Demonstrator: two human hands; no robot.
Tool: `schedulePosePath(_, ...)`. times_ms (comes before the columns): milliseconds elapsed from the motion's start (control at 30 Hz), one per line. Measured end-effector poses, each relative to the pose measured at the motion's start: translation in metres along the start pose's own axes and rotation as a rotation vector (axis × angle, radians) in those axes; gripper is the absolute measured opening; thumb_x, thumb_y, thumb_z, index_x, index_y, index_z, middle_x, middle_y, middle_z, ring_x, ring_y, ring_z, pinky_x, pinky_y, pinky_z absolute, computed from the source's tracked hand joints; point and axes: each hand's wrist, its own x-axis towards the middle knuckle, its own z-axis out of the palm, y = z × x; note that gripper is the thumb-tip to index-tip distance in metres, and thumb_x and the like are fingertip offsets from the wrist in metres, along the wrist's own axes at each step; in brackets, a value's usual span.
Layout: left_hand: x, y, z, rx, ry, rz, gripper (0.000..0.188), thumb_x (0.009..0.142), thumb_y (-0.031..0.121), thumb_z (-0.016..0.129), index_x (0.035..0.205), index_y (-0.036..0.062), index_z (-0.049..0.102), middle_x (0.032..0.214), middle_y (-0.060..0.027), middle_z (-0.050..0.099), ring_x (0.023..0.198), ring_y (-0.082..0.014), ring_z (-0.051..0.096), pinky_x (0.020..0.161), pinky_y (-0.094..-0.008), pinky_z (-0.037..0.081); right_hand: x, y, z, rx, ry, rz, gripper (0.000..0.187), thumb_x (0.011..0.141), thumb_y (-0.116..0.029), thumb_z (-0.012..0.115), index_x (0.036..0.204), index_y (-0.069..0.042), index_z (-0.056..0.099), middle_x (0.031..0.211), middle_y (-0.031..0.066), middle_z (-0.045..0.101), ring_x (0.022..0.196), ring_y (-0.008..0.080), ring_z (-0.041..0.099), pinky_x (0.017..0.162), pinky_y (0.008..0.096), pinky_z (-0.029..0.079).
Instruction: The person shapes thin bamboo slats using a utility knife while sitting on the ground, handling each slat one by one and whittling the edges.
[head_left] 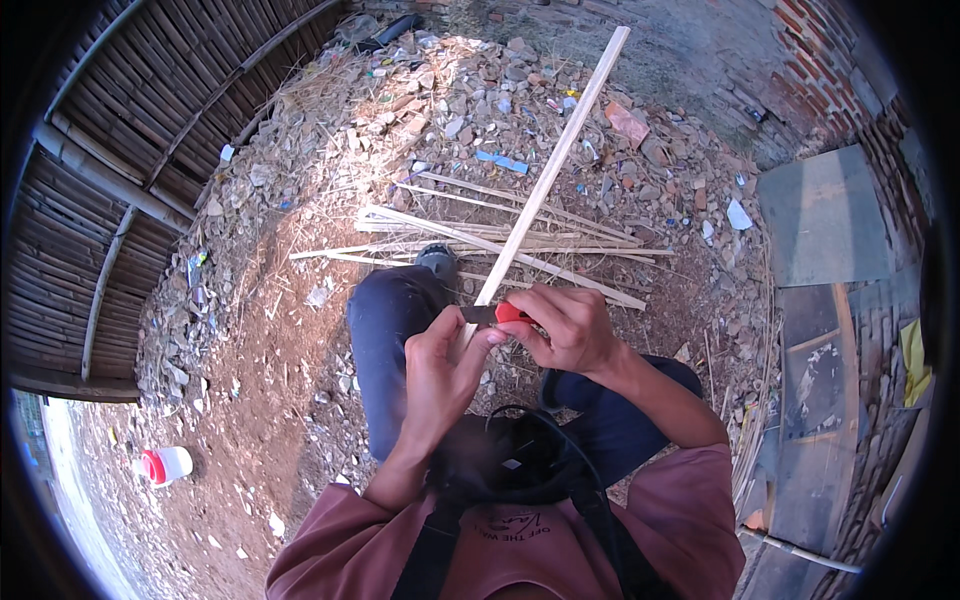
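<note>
My left hand point(440, 370) grips the near end of a long pale bamboo strip point(560, 150) that slants away up and to the right. My right hand point(570, 325) is closed on a knife with a red handle point(512, 312); its dark blade point(478, 314) lies across the strip just above my left thumb. Both hands meet over my knees, which are in dark blue trousers point(385, 330). Beyond my foot, a loose pile of thin bamboo strips point(490, 240) lies on the ground.
Rubble of stones and litter point(480, 90) covers the ground ahead. A bamboo wall point(110, 170) curves along the left, a brick wall point(830, 50) at the upper right. Grey slabs point(825, 215) lie at right. A white bottle with a red cap point(163, 465) lies at lower left.
</note>
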Motion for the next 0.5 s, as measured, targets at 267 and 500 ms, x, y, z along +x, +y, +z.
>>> schedulePosePath(267, 0.0, 0.015, 0.004, -0.093, -0.004, -0.071, 0.019, 0.101, 0.015, 0.078, 0.106, -0.0022, 0.073, 0.083, 0.004, 0.069, 0.078, 0.0, 0.053, 0.064, -0.0205, 0.041, 0.002, -0.004, -0.004, -0.115, 0.033, 0.011, 0.021, 0.095, -0.026, 0.078, 0.104, -0.009, 0.07, 0.08, 0.0056, 0.068, 0.063, 0.0238, 0.072, 0.053, 0.0371, 0.056)
schedulePosePath(500, -0.008, 0.02, 0.006, 0.087, 0.041, -0.051, 0.025, 0.102, 0.02, 0.079, 0.093, -0.001, 0.069, 0.067, 0.0076, 0.056, 0.064, -0.0001, 0.042, 0.055, -0.0232, 0.03, 0.01, 0.006, -0.016, -0.133, 0.119, 0.062, 0.021, 0.096, -0.026, 0.079, 0.104, -0.009, 0.07, 0.082, 0.0049, 0.072, 0.064, 0.0243, 0.073, 0.052, 0.0364, 0.055)
